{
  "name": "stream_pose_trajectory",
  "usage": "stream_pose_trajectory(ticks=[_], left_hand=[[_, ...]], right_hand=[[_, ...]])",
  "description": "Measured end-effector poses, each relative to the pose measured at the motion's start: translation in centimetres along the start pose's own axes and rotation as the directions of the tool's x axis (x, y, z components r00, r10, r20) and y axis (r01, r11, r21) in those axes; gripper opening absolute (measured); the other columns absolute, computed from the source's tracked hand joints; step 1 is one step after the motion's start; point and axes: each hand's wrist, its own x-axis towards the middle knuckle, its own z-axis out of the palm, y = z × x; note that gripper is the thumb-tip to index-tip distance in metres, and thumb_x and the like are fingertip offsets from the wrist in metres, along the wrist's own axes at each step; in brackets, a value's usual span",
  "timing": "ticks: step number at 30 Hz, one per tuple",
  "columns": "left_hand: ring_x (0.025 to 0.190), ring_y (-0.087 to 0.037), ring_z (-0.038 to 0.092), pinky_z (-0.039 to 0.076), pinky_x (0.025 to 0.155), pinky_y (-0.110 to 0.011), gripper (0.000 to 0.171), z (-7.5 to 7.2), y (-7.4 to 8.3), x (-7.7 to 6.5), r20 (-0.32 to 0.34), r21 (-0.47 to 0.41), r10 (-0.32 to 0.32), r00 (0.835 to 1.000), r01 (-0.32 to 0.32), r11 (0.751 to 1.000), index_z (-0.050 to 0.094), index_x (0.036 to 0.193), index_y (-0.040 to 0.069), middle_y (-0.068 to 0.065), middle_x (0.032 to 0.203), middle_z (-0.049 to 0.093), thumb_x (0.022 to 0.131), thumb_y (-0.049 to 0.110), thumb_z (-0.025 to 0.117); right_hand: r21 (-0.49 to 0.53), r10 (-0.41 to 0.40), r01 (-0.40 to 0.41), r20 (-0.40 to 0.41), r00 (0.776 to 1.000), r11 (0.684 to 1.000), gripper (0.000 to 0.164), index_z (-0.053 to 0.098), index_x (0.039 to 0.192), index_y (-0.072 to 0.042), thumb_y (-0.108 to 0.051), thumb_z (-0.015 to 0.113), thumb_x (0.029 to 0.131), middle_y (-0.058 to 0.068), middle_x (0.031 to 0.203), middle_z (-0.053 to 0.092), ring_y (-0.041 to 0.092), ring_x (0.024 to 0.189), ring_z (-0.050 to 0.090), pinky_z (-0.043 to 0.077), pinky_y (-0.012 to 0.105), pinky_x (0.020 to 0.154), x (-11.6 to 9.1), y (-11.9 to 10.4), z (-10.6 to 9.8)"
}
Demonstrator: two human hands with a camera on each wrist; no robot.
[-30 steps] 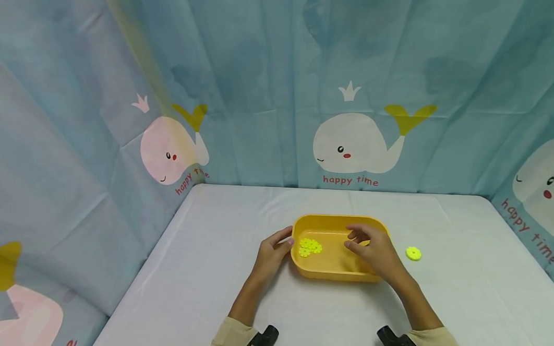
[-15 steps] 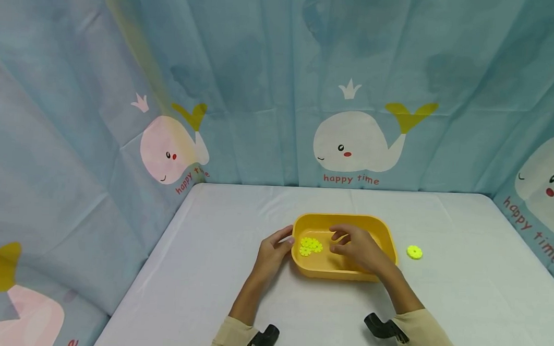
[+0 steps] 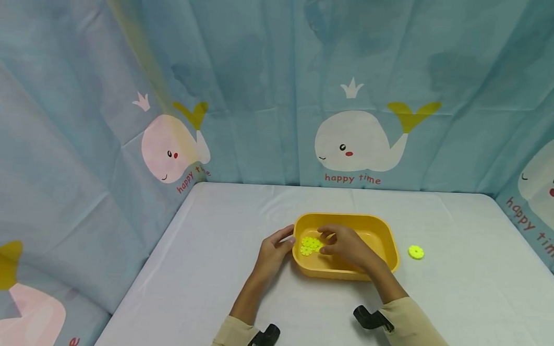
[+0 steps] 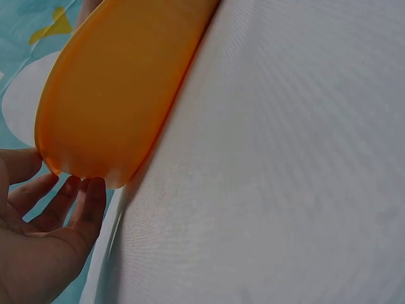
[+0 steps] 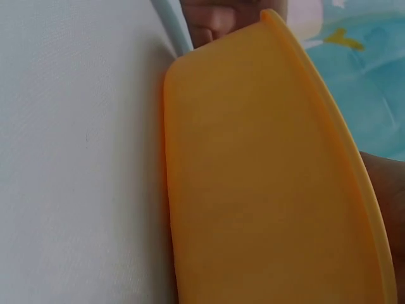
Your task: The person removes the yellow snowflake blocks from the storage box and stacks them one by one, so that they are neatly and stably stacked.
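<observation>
A shallow yellow tray [image 3: 381, 241] with rounded corners stands on the table. Several small bright-yellow discs with notched edges [image 3: 308, 246] lie together at its left end. At the tray's left end wall, my left hand [image 3: 271, 252] touches the outside with its thumb and fingertips, as the left wrist view also shows. My right hand [image 3: 346, 246] is over the inside of the tray, thumb and forefinger apart, right beside the notched discs and partly overlapping them. Nothing shows between its fingers. In the right wrist view, the tray's near wall [image 5: 266, 164] hides most of that hand.
One more notched yellow disc [image 3: 416, 252] lies on the white tablecloth [image 3: 464, 287], to the right of the tray. A blue curtain printed with whales [image 3: 262, 88] rises behind the table and along both sides. A black camera mount sits at each cuff.
My right hand has moved left across the tray, from its right half to beside the notched discs. The left hand stays at the tray's left end; the discs lie as before.
</observation>
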Motion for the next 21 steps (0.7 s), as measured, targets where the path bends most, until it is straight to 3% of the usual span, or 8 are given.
stream_pose_trajectory(ticks=[7,21], left_hand=[[0.139,-0.025,0.060,0.053,0.111,-0.030,0.045,0.0,0.1,0.0,0.000,0.007,-0.002,1.000,0.002,1.000,0.060,0.152,0.015,-0.006,0.155,0.058,0.107,0.020,0.063],[0.136,-0.027,0.062,0.054,0.107,-0.027,0.046,0.0,0.0,0.0,0.012,-0.018,0.008,1.000,-0.008,1.000,0.059,0.152,0.013,-0.008,0.155,0.058,0.107,0.020,0.063]], right_hand=[[-0.053,0.022,-0.021,0.018,1.000,0.998,0.052,0.066,0.140,-0.003,-0.008,0.083,0.091,0.011,0.127,0.073,0.028,0.112,0.068,0.059,0.048,0.103,0.6,-0.3,0.2],[-0.134,-0.017,0.024,0.058,0.998,0.991,0.052,0.068,0.139,-0.004,-0.006,0.084,0.089,0.011,0.128,0.073,0.030,0.113,0.068,0.057,0.050,0.106,1.4,-0.3,0.8]])
